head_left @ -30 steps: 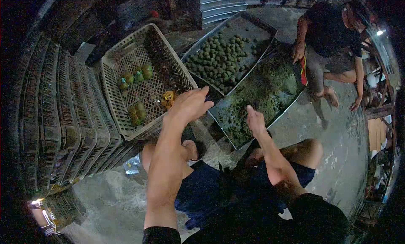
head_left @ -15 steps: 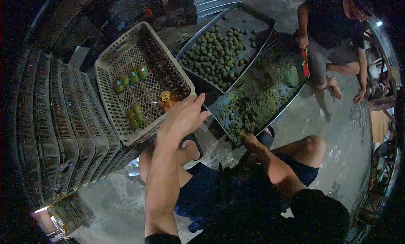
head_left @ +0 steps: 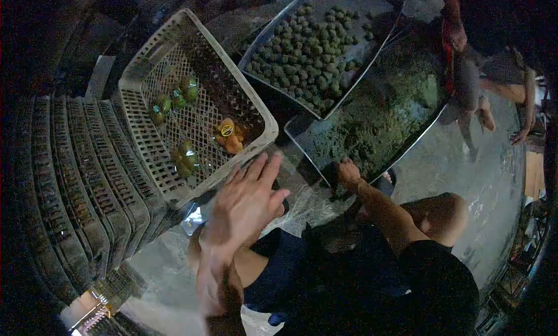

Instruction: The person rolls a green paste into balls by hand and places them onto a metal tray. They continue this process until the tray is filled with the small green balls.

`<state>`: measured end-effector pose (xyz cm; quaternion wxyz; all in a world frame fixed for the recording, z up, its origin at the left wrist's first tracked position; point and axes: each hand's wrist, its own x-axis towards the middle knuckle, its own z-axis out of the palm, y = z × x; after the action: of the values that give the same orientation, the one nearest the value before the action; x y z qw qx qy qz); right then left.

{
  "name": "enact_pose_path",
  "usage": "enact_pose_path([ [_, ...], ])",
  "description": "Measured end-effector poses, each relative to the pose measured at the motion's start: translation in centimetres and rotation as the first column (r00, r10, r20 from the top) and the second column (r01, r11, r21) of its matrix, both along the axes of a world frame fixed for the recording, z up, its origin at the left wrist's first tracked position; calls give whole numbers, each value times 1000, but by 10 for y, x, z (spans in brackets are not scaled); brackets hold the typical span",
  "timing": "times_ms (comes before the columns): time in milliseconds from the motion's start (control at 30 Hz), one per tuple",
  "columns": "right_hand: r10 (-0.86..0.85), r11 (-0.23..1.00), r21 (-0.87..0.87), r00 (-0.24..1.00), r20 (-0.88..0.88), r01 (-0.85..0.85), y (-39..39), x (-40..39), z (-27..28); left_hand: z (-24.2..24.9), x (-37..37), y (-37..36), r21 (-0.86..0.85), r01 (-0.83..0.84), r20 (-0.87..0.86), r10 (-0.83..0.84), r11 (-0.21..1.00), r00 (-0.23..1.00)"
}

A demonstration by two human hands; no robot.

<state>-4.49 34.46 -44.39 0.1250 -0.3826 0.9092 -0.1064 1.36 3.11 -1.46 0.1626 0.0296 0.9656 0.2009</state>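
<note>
My left hand [head_left: 251, 188] is held flat in the air just outside the near rim of the plastic crate [head_left: 264, 141], fingers stretched out and holding nothing. Inside that latticed crate lie green bundles [head_left: 187, 162] and an orange-brown bundle [head_left: 232, 139] with a round yellow label. My right hand [head_left: 350, 174] reaches to the near corner of a metal tray [head_left: 302, 147] filled with a crumbly green mass [head_left: 372, 133]. Its fingers are at the edge of this mass, too dark and blurred to show their grip.
Behind is a second metal tray [head_left: 267, 83] with many dark green balls [head_left: 314, 51]. Nested crates [head_left: 87, 179] stand at the left. Another person crouches at the right, a hand [head_left: 456, 37] around a red object [head_left: 449, 63]. Grey concrete floor [head_left: 465, 162] surrounds the trays.
My left hand has drawn back from over the crate's corner toward me. My right hand has moved forward into the tray's near corner. The view has shifted slightly.
</note>
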Motion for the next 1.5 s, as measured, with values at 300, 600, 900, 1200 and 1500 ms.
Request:
enact_pose_path([
  [300,166,984,-98,956,243,-146,-104,-51,-56,-6,-11,-3,-35,39,62,-37,999,997],
  [600,228,874,216,761,608,-434,-7,10,2,-17,-7,-7,17,48,3,-48,999,999],
  [900,-32,982,181,898,439,-53,43,-9,-30,-7,-17,4,-29,52,61,-50,998,997],
  [1200,-10,452,111,-120,993,885,44,-79,167,6,-21,8,37,13,-72,-10,999,997],
  [1500,-565,777,-92,755,333,622,30,-26,106,2,-34,-18,94,-133,-100,142,987,985],
])
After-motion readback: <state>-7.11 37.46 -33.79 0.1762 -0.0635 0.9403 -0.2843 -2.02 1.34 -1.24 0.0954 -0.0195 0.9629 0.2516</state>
